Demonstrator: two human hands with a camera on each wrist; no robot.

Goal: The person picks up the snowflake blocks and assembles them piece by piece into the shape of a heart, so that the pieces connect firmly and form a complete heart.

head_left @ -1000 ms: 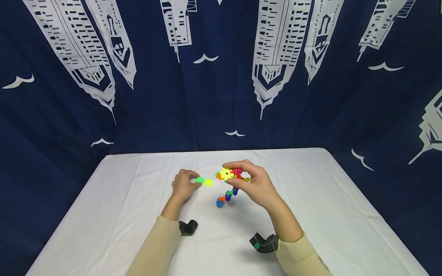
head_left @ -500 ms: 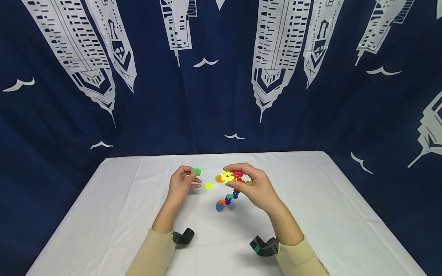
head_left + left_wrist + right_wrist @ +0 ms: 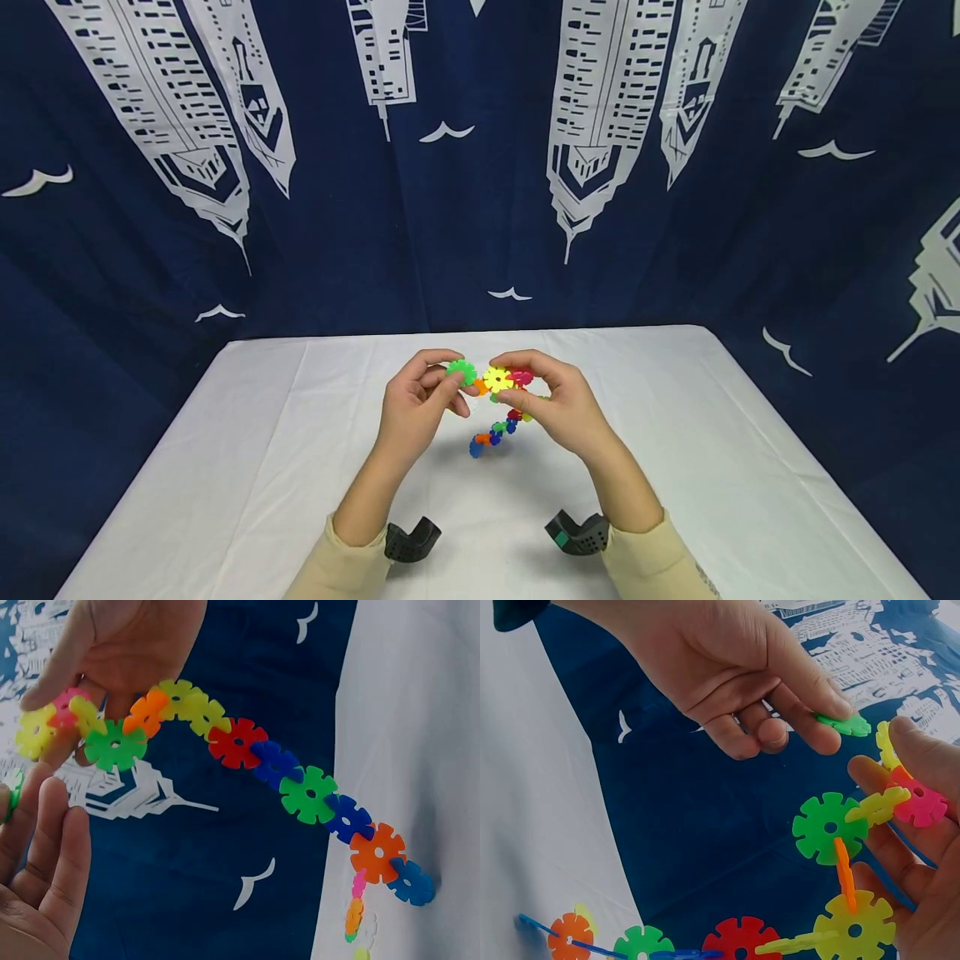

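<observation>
My left hand (image 3: 411,408) pinches a loose green notched flower disc (image 3: 462,372) between thumb and fingertips, above the table. Just to its right, my right hand (image 3: 558,404) holds a yellow flower disc (image 3: 498,380) at the end of a linked chain by thumb and forefinger. The green disc (image 3: 844,725) is close to that yellow end disc (image 3: 886,744) but apart from it in the right wrist view. Interlocked discs, among them a red one (image 3: 238,742) and a green one (image 3: 309,794), run down to a blue end disc (image 3: 411,882) by the tabletop.
A few more discs lie on the white table (image 3: 300,467) beyond the chain, including an orange one (image 3: 354,915) and a clear one (image 3: 367,928). Black wrist devices (image 3: 412,540) are on both forearms. A dark blue printed curtain (image 3: 480,208) hangs behind the table.
My left hand has picked the green disc up off the table, raised it and brought it right, beside the chain's yellow end disc. My right hand has stayed almost in place.
</observation>
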